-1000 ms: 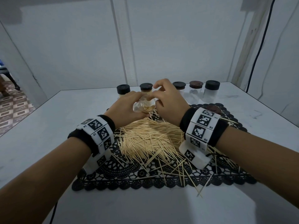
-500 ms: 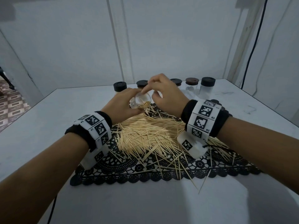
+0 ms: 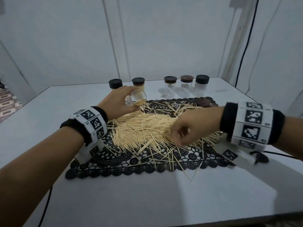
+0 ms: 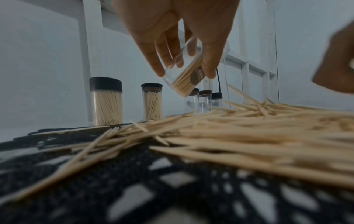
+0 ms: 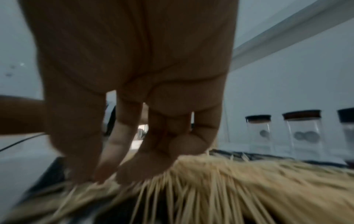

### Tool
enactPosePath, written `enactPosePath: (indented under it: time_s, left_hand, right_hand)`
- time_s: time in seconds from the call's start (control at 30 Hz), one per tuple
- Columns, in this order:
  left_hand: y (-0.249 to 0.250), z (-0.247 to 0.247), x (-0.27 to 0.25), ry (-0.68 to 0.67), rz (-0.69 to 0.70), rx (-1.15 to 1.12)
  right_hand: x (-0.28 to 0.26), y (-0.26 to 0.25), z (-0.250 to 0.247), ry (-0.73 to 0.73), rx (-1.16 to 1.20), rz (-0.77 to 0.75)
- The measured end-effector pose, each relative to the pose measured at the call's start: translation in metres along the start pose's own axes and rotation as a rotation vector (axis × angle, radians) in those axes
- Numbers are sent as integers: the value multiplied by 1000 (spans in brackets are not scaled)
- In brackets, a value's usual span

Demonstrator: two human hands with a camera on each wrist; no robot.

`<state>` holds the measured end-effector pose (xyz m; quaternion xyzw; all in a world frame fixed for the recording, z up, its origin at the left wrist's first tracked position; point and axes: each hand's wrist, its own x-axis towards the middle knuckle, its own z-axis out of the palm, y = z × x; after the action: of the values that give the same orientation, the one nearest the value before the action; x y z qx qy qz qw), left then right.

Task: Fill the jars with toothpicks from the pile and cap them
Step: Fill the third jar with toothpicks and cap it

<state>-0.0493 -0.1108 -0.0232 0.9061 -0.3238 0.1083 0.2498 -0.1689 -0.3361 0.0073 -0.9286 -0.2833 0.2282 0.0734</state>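
Right hand (image 3: 185, 128) has left the clear glass jar (image 3: 136, 99) it was feeding half a second ago and dropped onto the loose heap of pale wooden toothpicks (image 3: 144, 128) on the black lace mat (image 3: 124, 163); fingertips (image 5: 84, 171) press into the heap, bunched as if pinching, but blur hides whether any sticks are actually held, cannot tell. Left hand (image 3: 118, 102) still grips that jar, tilted, mouth toward the camera, raised over the far edge of the pile; only a small bunch of toothpicks lies inside. Reads as one load delivered, next pinch starting, jar far from full. Count: six jars total, one open in hand, five capped in a row at the back of the white bench (image 3: 49, 122); two on the left are full of toothpicks, three on the right look empty. One loose dark round cap (image 3: 202, 103) sits on the mat's far right, probably for the held jar.
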Motion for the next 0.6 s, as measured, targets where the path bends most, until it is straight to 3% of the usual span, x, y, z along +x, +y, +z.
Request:
enactPosePath:
  time_s: [0.07,0.17,0.6]
  left_hand:
    - [1,0,0,2,-5,13]
    - [3,0,-1,3,-6,17]
    - [5,-1,-1,22,-12,-17]
  right_hand:
    - [-7,1,14,-149,-43,36]
    - [-15,3,25,-236,-77,55]
    - [-3,3,34,-59,-75,-44]
